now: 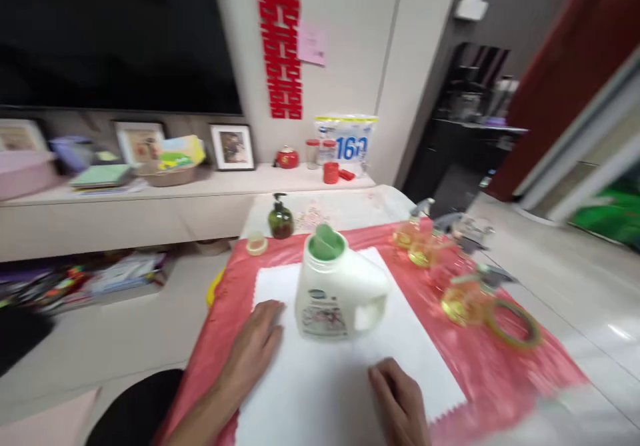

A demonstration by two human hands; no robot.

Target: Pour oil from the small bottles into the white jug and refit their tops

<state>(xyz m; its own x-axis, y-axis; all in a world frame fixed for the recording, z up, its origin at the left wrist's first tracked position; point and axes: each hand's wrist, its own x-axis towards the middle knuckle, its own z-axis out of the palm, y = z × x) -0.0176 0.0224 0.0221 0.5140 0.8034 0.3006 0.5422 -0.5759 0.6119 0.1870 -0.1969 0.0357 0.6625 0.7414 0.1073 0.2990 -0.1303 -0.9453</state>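
Observation:
A white laundry detergent jug (pixel 320 293) with a green pouring spout (pixel 326 243) and a side handle stands upright on a white cloth (pixel 320 393). Its cap is off. To the left of the jug, my left hand (pixel 260 339) rests on the cloth's edge with its fingers stretched out, apart from the jug. My right hand (pixel 400 396) lies on the cloth in front of the jug, fingers curled in and nothing visible in them. A pale round cap (pixel 257 243) sits behind the cloth, next to a green pump bottle (pixel 281 219).
Pink plastic sheeting (pixel 220 339) covers the table. Several clear spray bottles with yellow liquid (pixel 457 303) and a roll of tape (pixel 513 324) stand at the right. Behind is a low cabinet (pixel 210 183) with picture frames, jars and a bag. A black stool (pixel 137 406) is at lower left.

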